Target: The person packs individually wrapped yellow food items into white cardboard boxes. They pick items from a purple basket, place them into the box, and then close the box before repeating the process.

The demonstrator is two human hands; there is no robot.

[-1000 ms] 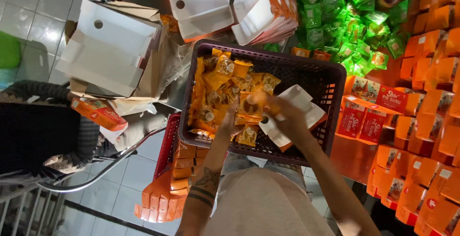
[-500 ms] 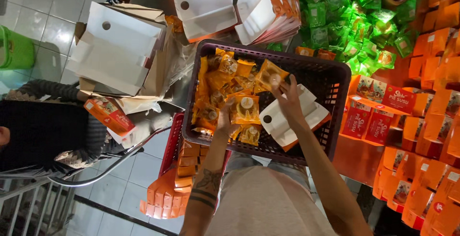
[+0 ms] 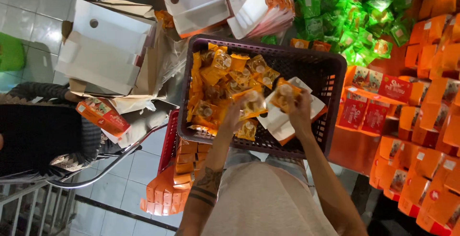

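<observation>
while both forearms reach forward from the grey shirt, the left hand (image 3: 238, 116) grips an orange packet (image 3: 251, 103) and the right hand (image 3: 299, 111) grips a second orange packet (image 3: 282, 93), both raised just over the dark basket (image 3: 306, 61). under the right hand lies an open white box (image 3: 282, 123), half resting on the loose packets (image 3: 215, 87) that fill the basket's left side beyond the left hand. further out, past both hands, stand folded white boxes (image 3: 196, 1) and a heap of green packets (image 3: 345, 15); red and orange cartons (image 3: 373, 97) sit to the right of the right hand.

the white box looks unsteady on the pile, so a packet pressed in off-centre could tip it or slide off into the heap. the slick wrappers could also slip from a light pinch.

half a second ago the right hand lay spread flat on the box with nothing in it; now it has closed on a packet, and the left hand has lifted its own higher.
</observation>
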